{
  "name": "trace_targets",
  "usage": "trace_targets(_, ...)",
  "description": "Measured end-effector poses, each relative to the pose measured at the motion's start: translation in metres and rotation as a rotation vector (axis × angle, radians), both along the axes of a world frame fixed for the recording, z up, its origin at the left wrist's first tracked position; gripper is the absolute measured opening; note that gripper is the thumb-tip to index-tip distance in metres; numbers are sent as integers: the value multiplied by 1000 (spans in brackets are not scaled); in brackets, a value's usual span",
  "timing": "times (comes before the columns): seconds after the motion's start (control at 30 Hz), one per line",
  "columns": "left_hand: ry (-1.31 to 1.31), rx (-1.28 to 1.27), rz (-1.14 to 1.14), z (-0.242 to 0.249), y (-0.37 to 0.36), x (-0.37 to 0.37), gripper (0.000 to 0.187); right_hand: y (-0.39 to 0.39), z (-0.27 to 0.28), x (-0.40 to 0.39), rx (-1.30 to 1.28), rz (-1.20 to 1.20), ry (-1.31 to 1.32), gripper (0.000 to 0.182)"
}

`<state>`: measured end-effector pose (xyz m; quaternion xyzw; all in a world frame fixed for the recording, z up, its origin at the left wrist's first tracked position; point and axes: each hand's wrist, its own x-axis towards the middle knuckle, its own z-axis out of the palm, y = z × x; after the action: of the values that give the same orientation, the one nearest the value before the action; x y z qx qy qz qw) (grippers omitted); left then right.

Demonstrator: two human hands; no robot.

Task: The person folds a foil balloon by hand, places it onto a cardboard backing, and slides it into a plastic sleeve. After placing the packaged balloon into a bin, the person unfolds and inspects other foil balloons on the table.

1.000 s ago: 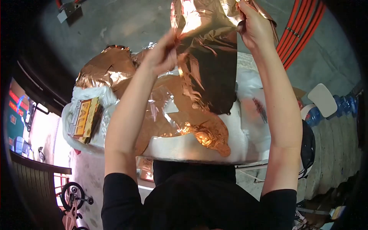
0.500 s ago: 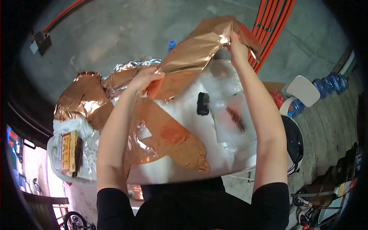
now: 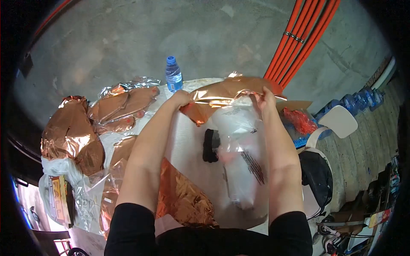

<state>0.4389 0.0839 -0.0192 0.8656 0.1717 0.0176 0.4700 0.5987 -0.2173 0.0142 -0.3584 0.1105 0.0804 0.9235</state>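
Observation:
A limp, shiny copper-coloured foil balloon (image 3: 226,89) stretches between my two hands over the far side of the table. My left hand (image 3: 181,99) grips its left end, fingers closed. At the right end, my right hand (image 3: 266,100) pinches the edge, its thumb and fingers partly hidden by the foil. Below it lie clear plastic bags (image 3: 239,123) with dark printing, and a small black object (image 3: 210,146) whose kind I cannot make out. Another copper foil piece (image 3: 183,196) lies near my body, partly behind my left arm.
A water bottle (image 3: 173,74) stands at the table's far edge. More copper foil pieces (image 3: 72,132) and a white plastic bag with a box (image 3: 60,194) lie left. To the right are a black backpack (image 3: 316,175) on a chair, a red bag (image 3: 300,120) and large water jugs (image 3: 350,104).
Both hands have come lower and nearer, bringing the foil balloon down over the table. My view has shifted, so the whole water bottle now shows.

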Motion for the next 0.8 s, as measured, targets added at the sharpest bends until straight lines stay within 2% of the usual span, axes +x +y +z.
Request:
trace_targets(0.03,88,60,71,-4,0,5,45,-5,-18,14,-80,-28,0,22)
trace_targets(0.07,103,53,65,-13,8,13,45,-10,-23,24,-89,-33,15,22)
trace_targets(0.13,90,246,-177,-30,33,30,57,-19,-31,38,46,-3,153,24)
trace_targets(0.17,28,400,-264,-30,38,35,63,-24,-34,45,89,46,135,26)
trace_targets(0.2,33,396,-263,-34,38,38,63,-29,-35,51,85,47,140,26)
trace_targets(0.27,131,362,40,-3,14,30,63,-42,-45,67,-136,-244,-24,31)
trace_targets(0.3,196,494,12,10,5,25,49,-49,-28,57,-230,-276,25,36)
trace_targets(0.33,193,492,15,13,1,21,49,-56,-9,46,-323,-308,72,42)
trace_targets(0.4,153,596,95,16,-7,13,35,-69,-4,43,-531,-589,-157,42)
trace_targets(0.43,151,593,97,17,-12,9,35,-81,-2,50,-533,-588,-160,42)
trace_targets(0.5,24,785,27,22,-21,2,24,-100,-1,71,-995,-785,-409,38)
trace_targets(0.53,26,788,33,26,-25,-3,24,-98,9,71,-844,-737,-488,35)
trace_targets(0.6,-138,729,-13,34,-29,-19,19,-85,41,52,-546,-584,-600,31)
trace_targets(0.63,-136,717,-28,42,-28,-27,24,-70,65,30,-401,-487,-637,29)
trace_targets(0.7,-117,630,-56,72,-27,-61,27,-45,106,-26,-468,-251,-772,30)
trace_targets(0.73,-107,542,-97,81,-27,-79,30,-33,121,-56,-460,-232,-767,30)
trace_targets(0.8,-175,572,-83,86,-12,-125,34,-15,144,-115,-458,200,-908,27)
